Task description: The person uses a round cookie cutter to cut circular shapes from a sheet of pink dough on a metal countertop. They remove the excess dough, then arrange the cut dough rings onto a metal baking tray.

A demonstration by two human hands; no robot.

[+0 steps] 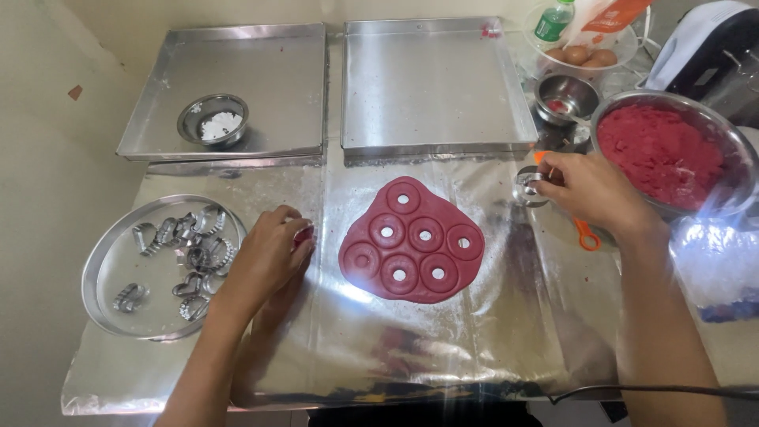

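A flat sheet of red dough (413,241) lies in the middle of the foil-covered table, stamped with several ring shapes that have small holes. To its left, my left hand (265,257) is closed around a small lump of red dough (304,235), just apart from the sheet. My right hand (589,190) is at the right of the sheet and grips a small round metal cutter (527,187) by its fingertips.
Two empty metal baking trays (439,79) stand at the back; the left tray (237,71) holds a small bowl of white powder (213,120). A round plate of metal cutters (162,265) sits at left. A big bowl of red dough (668,150), a small steel cup (565,96) and an orange tool (586,235) are at right.
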